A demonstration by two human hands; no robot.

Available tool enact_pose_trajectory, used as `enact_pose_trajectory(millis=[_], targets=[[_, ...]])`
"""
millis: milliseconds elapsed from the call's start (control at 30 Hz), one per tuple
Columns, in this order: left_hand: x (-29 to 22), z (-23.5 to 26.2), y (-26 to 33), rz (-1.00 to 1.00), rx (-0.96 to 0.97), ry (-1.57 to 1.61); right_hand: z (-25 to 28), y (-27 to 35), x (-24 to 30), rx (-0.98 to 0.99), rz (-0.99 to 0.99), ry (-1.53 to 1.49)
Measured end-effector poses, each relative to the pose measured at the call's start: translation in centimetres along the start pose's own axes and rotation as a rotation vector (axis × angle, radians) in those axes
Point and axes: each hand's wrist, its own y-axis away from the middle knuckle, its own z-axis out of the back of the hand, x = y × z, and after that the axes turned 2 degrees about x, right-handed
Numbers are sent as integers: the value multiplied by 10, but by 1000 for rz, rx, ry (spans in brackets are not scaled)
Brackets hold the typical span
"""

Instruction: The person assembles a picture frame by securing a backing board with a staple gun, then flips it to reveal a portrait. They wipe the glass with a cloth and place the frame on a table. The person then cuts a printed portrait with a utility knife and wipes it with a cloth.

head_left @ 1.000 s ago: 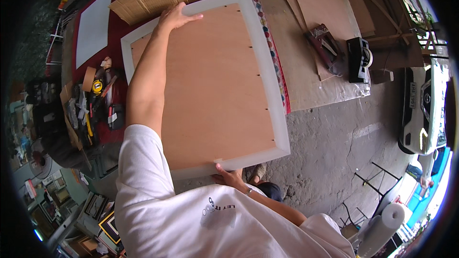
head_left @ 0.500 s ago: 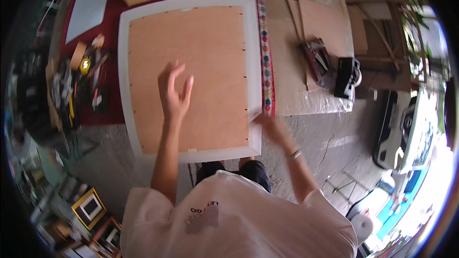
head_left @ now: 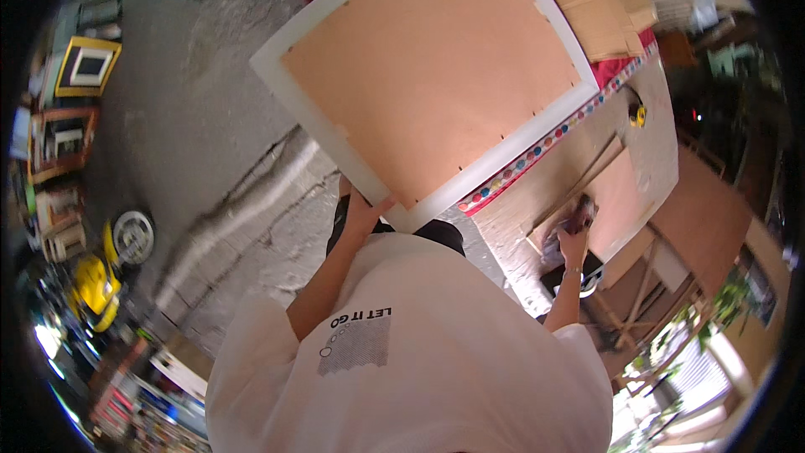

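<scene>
A large picture frame (head_left: 511, 136) with a white border lies face down, its brown backing board (head_left: 428, 75) held in by small dark tabs along the edges. My left hand (head_left: 364, 211) is closed on the frame's near edge by the lower corner, thumb on top and the other fingers mostly hidden underneath. Reaching out to the right, my right hand (head_left: 573, 243) is closed around a dark maroon hand tool (head_left: 584, 208) over the side table. The tool is partly covered by the hand and blurred, so its exact kind is unclear. A black tape dispenser (head_left: 594, 267) sits just beside that hand.
The side table (head_left: 658, 147) carries thin brown boards (head_left: 622, 193) and a yellow tape measure (head_left: 639, 116). Folded cardboard (head_left: 591, 4) lies beyond the frame on red cloth. Framed pictures (head_left: 88, 67) and a yellow motorbike (head_left: 95, 289) stand at the left.
My view has swung to the right. My left hand has come down from above the backing board onto the frame's near edge. My right hand has left the frame's right side and taken hold of the maroon tool.
</scene>
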Motion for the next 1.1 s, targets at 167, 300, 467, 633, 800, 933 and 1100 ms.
enact_pose_trajectory(millis=[167,300,467,633,800,933,1100], targets=[[8,-33,20,29,-99,202,84,-10,16,324,-256,-525],[25,-41,21,47,-122,294,104,12,97,489,294,-664],[44,-42,21,23,-11,275,97,75,303,675,1065,342],[27,-40,27,-15,-77,235,48,136,404,665,1598,687],[52,-44,16,-107,-89,221,37,157,430,679,1686,936],[56,-47,13,-116,-77,271,38,170,442,681,1652,1071],[48,-45,18,-131,-117,261,40,185,451,639,1619,1173]])
